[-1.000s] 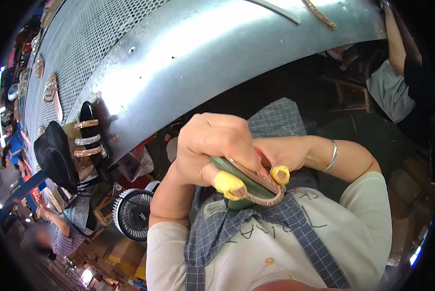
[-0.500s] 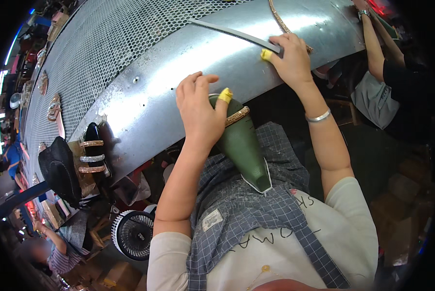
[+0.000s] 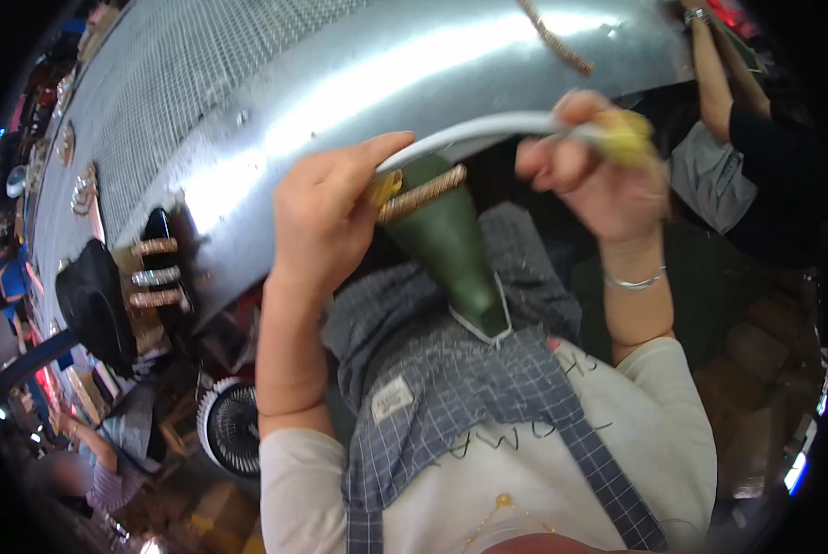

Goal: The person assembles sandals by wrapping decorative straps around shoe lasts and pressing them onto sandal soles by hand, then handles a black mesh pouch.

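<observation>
A pale grey strip (image 3: 488, 125) arches between my two hands, above the metal bench. My left hand (image 3: 321, 208) pinches its left end, thumb wrapped in yellow tape. My right hand (image 3: 608, 175) is closed on the other end; motion blurs its fingers and yellow tape. Under the strip, a dark green shoe last (image 3: 455, 249) points toward me over my lap, its narrow end against my apron (image 3: 469, 397). A gold glittery strap (image 3: 423, 196) crosses the last, its left end beside my left thumb. A thin white edging shows around the narrow end.
Another gold strap (image 3: 557, 42) lies on the metal bench (image 3: 275, 185). At left stand a dark shoe form with several glittery bands (image 3: 155, 275), a black rounded object (image 3: 95, 295) and a fan (image 3: 229, 425). A co-worker's arms (image 3: 714, 74) reach in at upper right.
The grey strip has been lifted off the bench and bent into an arch. My left hand moved left and took one end; my right hand came nearer, raising the other.
</observation>
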### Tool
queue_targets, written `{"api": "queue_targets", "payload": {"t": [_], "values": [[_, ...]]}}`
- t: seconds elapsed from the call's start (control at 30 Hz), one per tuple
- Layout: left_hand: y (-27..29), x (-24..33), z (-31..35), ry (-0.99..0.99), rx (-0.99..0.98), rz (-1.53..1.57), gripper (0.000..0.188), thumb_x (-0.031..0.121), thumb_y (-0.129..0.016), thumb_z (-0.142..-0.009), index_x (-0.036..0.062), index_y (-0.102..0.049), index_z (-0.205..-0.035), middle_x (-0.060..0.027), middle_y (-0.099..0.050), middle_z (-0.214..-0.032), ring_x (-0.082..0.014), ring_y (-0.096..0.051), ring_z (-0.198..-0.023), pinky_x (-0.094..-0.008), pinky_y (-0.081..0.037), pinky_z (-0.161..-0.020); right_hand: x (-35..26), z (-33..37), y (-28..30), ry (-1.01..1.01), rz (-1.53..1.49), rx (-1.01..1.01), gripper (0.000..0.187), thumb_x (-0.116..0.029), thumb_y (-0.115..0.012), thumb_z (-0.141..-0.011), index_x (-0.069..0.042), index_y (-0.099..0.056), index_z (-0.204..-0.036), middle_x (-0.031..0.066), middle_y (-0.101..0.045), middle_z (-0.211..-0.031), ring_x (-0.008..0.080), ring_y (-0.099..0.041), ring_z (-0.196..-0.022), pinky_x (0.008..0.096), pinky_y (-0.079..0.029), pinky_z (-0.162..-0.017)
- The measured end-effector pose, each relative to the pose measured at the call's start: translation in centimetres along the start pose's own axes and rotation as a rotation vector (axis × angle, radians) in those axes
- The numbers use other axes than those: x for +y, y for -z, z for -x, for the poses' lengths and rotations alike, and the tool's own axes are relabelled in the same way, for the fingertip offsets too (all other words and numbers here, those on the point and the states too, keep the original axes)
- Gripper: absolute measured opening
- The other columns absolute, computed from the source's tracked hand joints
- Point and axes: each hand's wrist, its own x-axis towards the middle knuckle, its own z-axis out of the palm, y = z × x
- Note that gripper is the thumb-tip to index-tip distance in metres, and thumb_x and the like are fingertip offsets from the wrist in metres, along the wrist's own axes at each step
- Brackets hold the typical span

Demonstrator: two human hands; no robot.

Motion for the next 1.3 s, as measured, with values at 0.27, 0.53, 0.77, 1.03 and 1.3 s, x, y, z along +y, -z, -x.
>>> {"api": "queue_targets", "payload": {"t": [0.27, 0.53, 0.77, 1.03, 1.3], "values": [[1.2, 3.1, 9.3, 0.979, -0.109, 0.697, 0.016, 0.012, -0.055, -0.089, -0.0008, -0.06, -0.094, -0.0013, -0.054, -0.066, -0.0054, -0.05, -0.055, -0.0192, -0.039, -0.051, 3.9, 4.6, 2.1, 0.034, 0.686, 0.356, 0.02, -0.018, -0.059, -0.088, 0.002, -0.061, -0.091, 0.0078, -0.063, -0.065, 0.0111, -0.059, -0.054, 0.0175, -0.041, -0.049], [-5.2, 0.9, 13.2, 1.103, 0.307, 1.235, 0.017, 0.02, -0.056, -0.09, 0.0032, -0.055, -0.092, -0.0045, -0.058, -0.072, -0.0132, -0.059, -0.065, -0.0243, -0.047, -0.061, 7.7, 3.5, 4.5, -0.107, 0.597, 0.428, 0.013, -0.015, -0.051, -0.092, -0.005, -0.057, -0.086, 0.0078, -0.063, -0.087, 0.0085, -0.059, -0.074, 0.0192, -0.044, -0.059], [-7.4, -0.4, 13.9, 1.182, 0.202, 1.525, 0.023, 0.028, -0.058, -0.089, 0.0056, -0.056, -0.093, -0.0081, -0.061, -0.103, -0.0178, -0.061, -0.093, -0.0308, -0.051, -0.078, 9.5, 4.4, 4.8, -0.284, 0.425, 0.486, 0.014, -0.017, -0.047, -0.093, -0.005, -0.055, -0.096, 0.0119, -0.062, -0.102, 0.0118, -0.059, -0.082, 0.0269, -0.05, -0.069], [-7.0, 0.4, 11.0, 0.954, 0.238, 1.609, 0.014, 0.015, -0.062, -0.086, 0.0019, -0.055, -0.088, -0.0062, -0.064, -0.085, -0.0092, -0.06, -0.076, -0.0236, -0.049, -0.072, 10.7, 3.8, 1.9, -0.616, -0.278, 0.478, 0.031, -0.02, -0.037, -0.095, 0.002, -0.055, -0.107, 0.013, -0.062, -0.099, 0.0199, -0.062, -0.086, 0.0307, -0.053, -0.076], [-3.8, 4.3, 6.3, 0.759, 0.096, 1.28, 0.017, 0.011, -0.065, -0.084, -0.0042, -0.06, -0.09, -0.0065, -0.065, -0.083, -0.007, -0.058, -0.075, -0.0198, -0.047, -0.07, 10.4, 7.0, 1.7, -0.486, -0.095, 0.361, 0.03, -0.023, -0.058, -0.087, -0.01, -0.047, -0.111, 0.0013, -0.048, -0.091, 0.0112, -0.048, -0.084, 0.0223, -0.042, -0.071]]}}
